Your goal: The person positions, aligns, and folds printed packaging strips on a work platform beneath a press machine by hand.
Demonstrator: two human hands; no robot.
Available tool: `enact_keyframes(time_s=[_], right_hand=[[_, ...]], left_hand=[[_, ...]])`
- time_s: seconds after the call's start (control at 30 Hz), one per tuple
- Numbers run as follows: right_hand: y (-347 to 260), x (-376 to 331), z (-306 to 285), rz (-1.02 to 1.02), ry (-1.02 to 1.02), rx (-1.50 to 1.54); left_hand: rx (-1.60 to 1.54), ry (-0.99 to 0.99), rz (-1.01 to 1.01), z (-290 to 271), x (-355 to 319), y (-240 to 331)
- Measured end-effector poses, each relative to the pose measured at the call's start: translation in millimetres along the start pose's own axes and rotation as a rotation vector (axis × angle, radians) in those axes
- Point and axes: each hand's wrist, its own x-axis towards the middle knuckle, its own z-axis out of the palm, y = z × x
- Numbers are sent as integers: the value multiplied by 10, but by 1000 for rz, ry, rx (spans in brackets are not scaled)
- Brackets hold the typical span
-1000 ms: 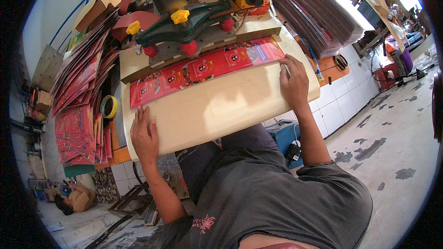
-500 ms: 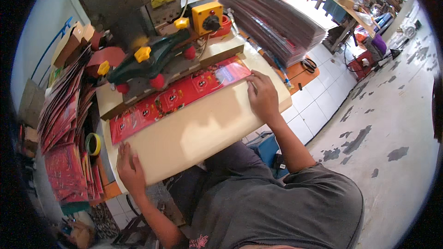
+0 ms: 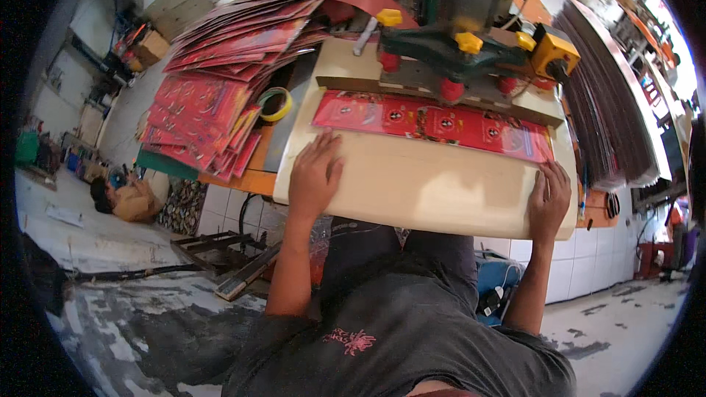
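On the pale board (image 3: 412, 184), left hand (image 3: 315, 176) and right hand (image 3: 548, 198) lie flat, fingers spread, grasping nothing. Red printed sheet (image 3: 430, 123) sits under the press (image 3: 460, 55); uneven pressure could skew it.

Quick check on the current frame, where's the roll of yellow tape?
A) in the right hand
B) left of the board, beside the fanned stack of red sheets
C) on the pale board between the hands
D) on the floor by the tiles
B: the yellow tape roll lies off the left edge of the pale board, next to the stack of red sheets; the left hand and right hand both rest flat on the board, holding nothing.
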Motion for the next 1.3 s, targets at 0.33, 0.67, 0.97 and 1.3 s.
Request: enact_keyframes(time_s=[0.33,0.67,0.97,1.3], right_hand=[[-70,31,46,-19,-43,-14],[-87,11,36,-11,-26,79],[-75,24,59,50,-80,79],[-66,4,48,51,-85,96]], left_hand=[[-2,5,-71,-42,-1,-8],[35,-42,-46,6,-27,-74],[41,-64,-65,-21,-1,-58],[90,-23,-31,22,-15,-58]])
